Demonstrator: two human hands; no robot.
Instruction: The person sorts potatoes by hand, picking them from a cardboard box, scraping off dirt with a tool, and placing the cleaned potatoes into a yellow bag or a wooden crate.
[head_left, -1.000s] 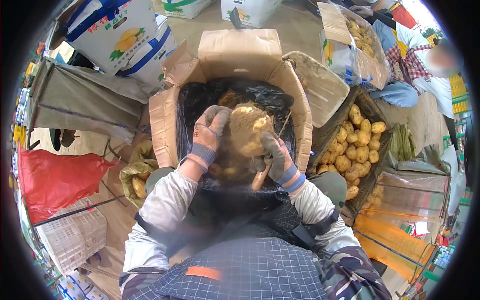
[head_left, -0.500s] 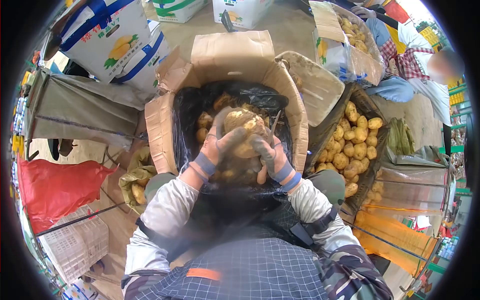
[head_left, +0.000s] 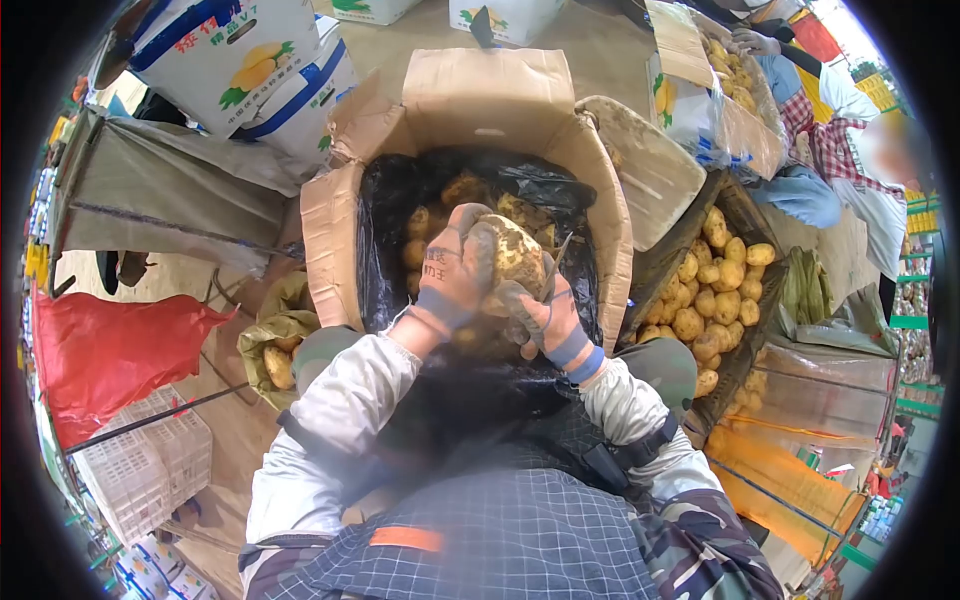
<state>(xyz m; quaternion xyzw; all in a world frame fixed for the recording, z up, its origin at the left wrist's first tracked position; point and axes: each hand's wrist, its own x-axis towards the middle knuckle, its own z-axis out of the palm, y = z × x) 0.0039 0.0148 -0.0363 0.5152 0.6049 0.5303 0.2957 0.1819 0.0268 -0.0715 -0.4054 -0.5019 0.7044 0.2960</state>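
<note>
Above an open cardboard box (head_left: 331, 245) lined with black plastic (head_left: 385, 215), my gloved left hand (head_left: 455, 265) is wrapped round a large potato (head_left: 517, 255) with dark, dirty patches. My gloved right hand (head_left: 545, 315) is closed on a small knife (head_left: 562, 248), whose narrow blade points up beside the potato. The right thumb lies against the potato's lower side; most of the knife's handle is hidden in the fist. More potatoes (head_left: 416, 253) lie inside the box, partly covered by my hands.
A dark crate of potatoes (head_left: 715, 300) stands at the right, beside a dirty pale lid (head_left: 645, 170). A sack with potatoes (head_left: 278, 365) is at the left. White printed cartons (head_left: 225, 75) stand at upper left. Another person (head_left: 835, 130) sits by a potato box (head_left: 715, 110) at upper right.
My left hand has turned, its back now facing up, and the potato has rotated with it. The knife remains in my right hand. The view has shifted slightly.
</note>
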